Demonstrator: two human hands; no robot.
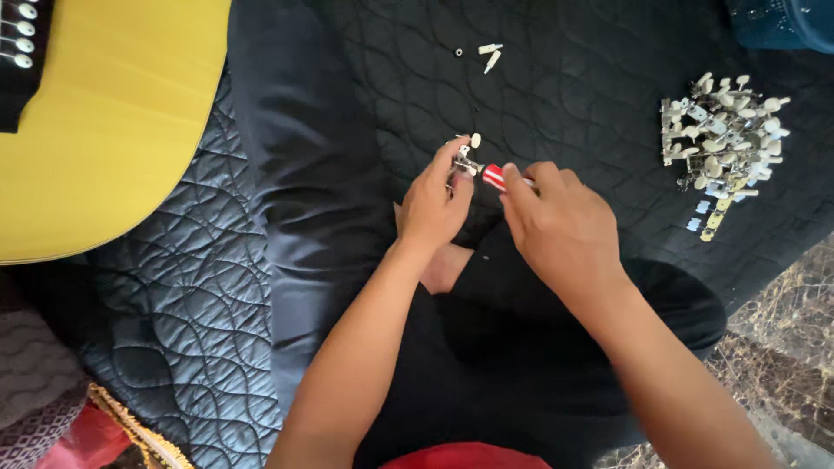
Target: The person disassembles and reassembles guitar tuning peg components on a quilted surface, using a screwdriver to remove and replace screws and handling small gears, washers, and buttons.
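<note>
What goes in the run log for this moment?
left hand: holds tuning machine | right hand: holds red-and-white screwdriver | tuner pile: right, untouched

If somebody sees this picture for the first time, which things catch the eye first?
First the large yellow guitar body at top left, bright on the dark quilted blanket. Then the heap of small silvery tuning pegs at right. In the centre, the left hand pinches a small metal tuning peg, while the right hand holds a red-and-white-handled screwdriver against it.
</note>
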